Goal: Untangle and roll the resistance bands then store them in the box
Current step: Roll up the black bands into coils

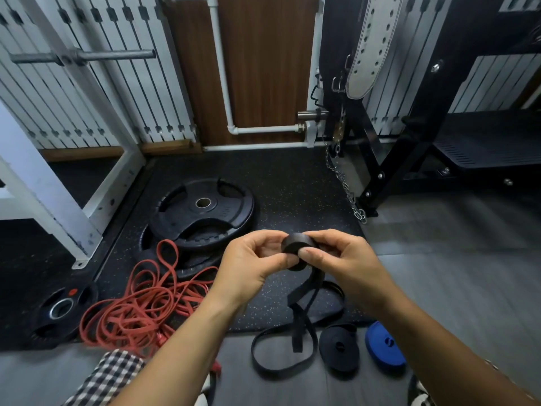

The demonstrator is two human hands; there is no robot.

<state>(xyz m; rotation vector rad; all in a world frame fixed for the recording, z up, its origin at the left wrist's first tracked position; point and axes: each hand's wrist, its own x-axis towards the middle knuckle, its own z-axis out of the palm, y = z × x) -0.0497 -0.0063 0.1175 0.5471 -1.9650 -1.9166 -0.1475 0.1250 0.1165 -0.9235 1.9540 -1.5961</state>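
Observation:
Both hands hold a partly rolled black resistance band [295,247] above the floor. My left hand [251,262] pinches the roll's left side and my right hand [339,259] grips its right side with the thumb on its face. The band's loose tail [298,323] hangs down and loops on the floor. A tangle of red bands [137,306] lies on the floor to the left. A rolled black band [339,347] and a rolled blue band [383,347] lie at the lower right. No box is in view.
Black weight plates [205,212] are stacked on the speckled rubber mat behind the red bands, and a smaller plate [58,309] lies at the left. A white rack frame [58,200] stands left, a black bench frame [409,159] with a hanging chain [348,191] right.

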